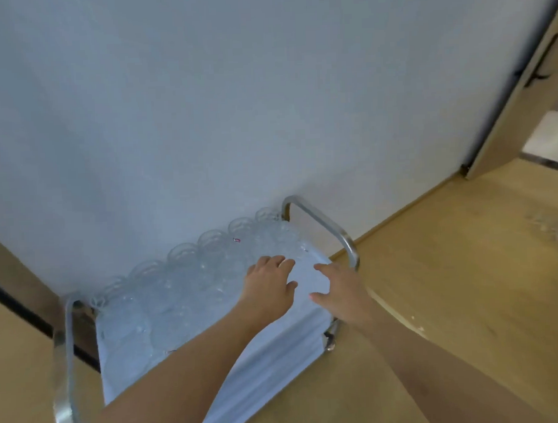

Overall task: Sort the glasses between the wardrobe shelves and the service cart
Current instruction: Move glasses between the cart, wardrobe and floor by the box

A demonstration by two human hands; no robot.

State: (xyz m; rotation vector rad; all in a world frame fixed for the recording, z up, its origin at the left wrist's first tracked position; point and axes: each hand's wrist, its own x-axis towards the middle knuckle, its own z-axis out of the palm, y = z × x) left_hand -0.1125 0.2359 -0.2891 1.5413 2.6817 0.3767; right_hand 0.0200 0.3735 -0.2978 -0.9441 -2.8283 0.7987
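A service cart (346, 240) with steel tube handles stands against a white wall, its top covered by a white cloth. Several clear glasses (184, 279) crowd the top in rows, blurred together. My left hand (269, 283) reaches over the glasses at the cart's right end, fingers spread and relaxed, holding nothing. My right hand (340, 288) hovers beside it over the bare cloth near the right handle, fingers extended, also holding nothing. The wardrobe shelves are out of view.
A wooden floor (466, 283) stretches to the right of the cart. A wooden door (521, 88) with a black handle stands ajar at the far right. A second steel handle (63, 364) rises at the cart's left end. Dark trim runs along the left wall.
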